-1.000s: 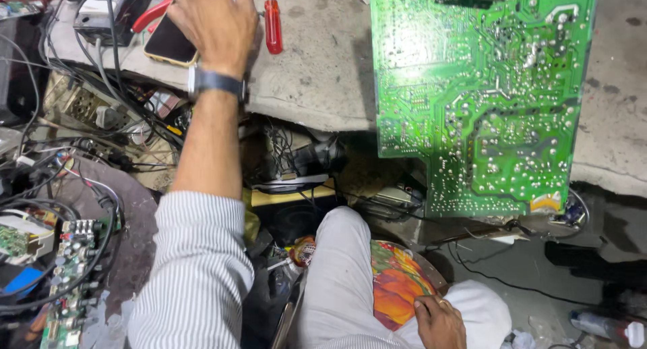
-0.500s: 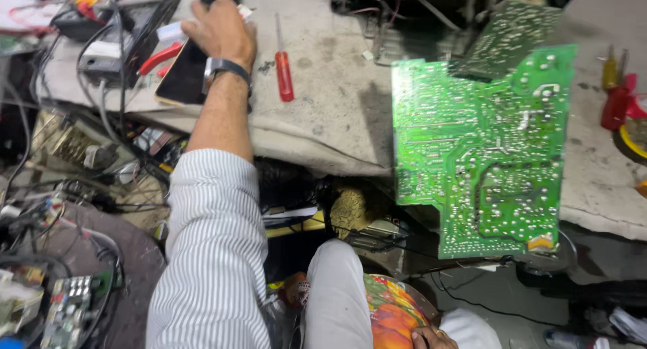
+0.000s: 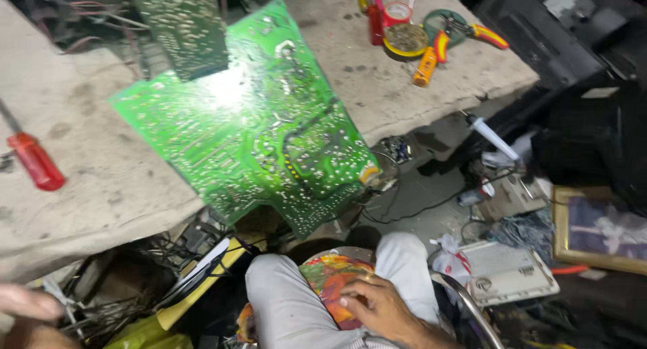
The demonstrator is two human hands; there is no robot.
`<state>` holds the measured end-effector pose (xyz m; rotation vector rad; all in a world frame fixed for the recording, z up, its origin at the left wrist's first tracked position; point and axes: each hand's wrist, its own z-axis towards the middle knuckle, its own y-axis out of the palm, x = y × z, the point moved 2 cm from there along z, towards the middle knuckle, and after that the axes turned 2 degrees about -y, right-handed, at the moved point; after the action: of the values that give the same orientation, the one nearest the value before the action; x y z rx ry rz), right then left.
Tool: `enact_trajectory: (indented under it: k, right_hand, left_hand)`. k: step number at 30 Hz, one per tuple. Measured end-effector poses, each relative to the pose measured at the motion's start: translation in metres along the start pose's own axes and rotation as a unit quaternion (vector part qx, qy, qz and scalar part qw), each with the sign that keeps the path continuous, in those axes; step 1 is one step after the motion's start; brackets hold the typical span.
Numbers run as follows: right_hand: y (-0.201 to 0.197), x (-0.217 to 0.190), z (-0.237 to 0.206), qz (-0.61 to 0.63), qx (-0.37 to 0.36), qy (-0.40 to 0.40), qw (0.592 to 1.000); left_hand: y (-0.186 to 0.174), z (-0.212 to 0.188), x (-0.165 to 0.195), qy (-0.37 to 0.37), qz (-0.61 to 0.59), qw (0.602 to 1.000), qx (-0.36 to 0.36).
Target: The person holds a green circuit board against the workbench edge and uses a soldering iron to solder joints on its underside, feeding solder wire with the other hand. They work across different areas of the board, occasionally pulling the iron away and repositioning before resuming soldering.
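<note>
Cluttered repair worktop [image 3: 404,93] | green circuit board [image 3: 256,140] overhangs its near edge, unheld; could tip onto wires below | right hand [image 3: 377,307] loosely spread on lap cloth [image 3: 330,281] | left hand [image 3: 27,305] near-left, blurred; grip unclear | red screwdriver [image 3: 34,161] far-left

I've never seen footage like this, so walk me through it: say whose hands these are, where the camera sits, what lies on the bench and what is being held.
The camera is worn on a person's head and looks down, so the hands and knees are the wearer's own. The right hand rests on a colourful cloth in the lap, holding nothing. The left hand is a blur at the bottom left edge; whether it holds anything cannot be told. On the worn workbench lies a big green circuit board, solder side up, overhanging the edge. A red-handled screwdriver lies to its left; pliers and small tools sit at the far end.
</note>
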<state>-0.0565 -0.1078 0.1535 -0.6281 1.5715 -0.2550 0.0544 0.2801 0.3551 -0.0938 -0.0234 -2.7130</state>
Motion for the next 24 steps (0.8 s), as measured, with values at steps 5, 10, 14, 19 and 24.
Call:
enact_trajectory:
  k: [5,10,14,19,24]
  right_hand:
    - [-0.021,-0.063,-0.020,0.254,0.002,-0.170,0.952]
    - [-0.028,-0.066,-0.028,0.141,0.022,-0.177,0.974]
    - [-0.028,-0.053,-0.035,0.113,0.084,-0.223,0.965]
    - [-0.032,-0.039,-0.047,0.130,0.073,-0.146,0.978]
    - [-0.043,-0.032,-0.045,0.120,0.080,-0.146,0.979]
  left_hand:
    - [0.069,-0.152,0.094,-0.393,-0.217,0.869,-0.210]
    - [0.126,-0.275,0.146,-0.423,-0.345,0.790,-0.280]
    - [0.127,-0.270,0.170,-0.533,-0.264,0.754,-0.279]
    - [0.137,-0.197,0.182,-0.616,-0.230,0.650,-0.380]
    - [0.150,-0.162,0.186,-0.650,-0.201,0.620,-0.392]
